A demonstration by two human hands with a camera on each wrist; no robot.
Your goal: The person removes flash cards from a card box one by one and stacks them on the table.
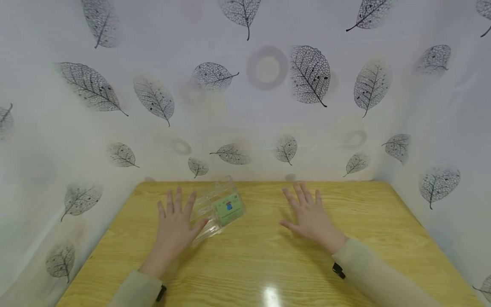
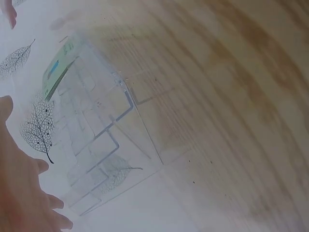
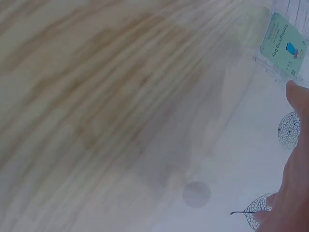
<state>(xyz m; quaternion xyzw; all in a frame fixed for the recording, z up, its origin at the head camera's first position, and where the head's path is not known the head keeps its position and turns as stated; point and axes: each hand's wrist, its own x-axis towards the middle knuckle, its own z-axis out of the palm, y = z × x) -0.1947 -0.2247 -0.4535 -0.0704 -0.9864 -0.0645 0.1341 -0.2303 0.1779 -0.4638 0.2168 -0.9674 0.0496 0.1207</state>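
Note:
A clear plastic stepped holder (image 1: 203, 209) stands toward the back of the table, left of the middle. In its front section sits a green card (image 1: 229, 209) with a small blue figure; the right wrist view shows "Thanksgiving Day" printed on the card (image 3: 284, 46). The left wrist view catches the holder (image 2: 104, 106) from the side, its tiers stepping along. My left hand (image 1: 176, 224) is just left of the holder, fingers spread, overlapping its edge in the head view. Over the right half of the table, my right hand (image 1: 312, 217) has its fingers spread and holds nothing.
A wood-grain table (image 1: 245, 264) spreads under both hands. Behind it and along both sides hangs a pale curtain (image 1: 245, 115) printed with dark leaf skeletons. Small black pieces (image 1: 338, 270) show at the sleeve cuffs.

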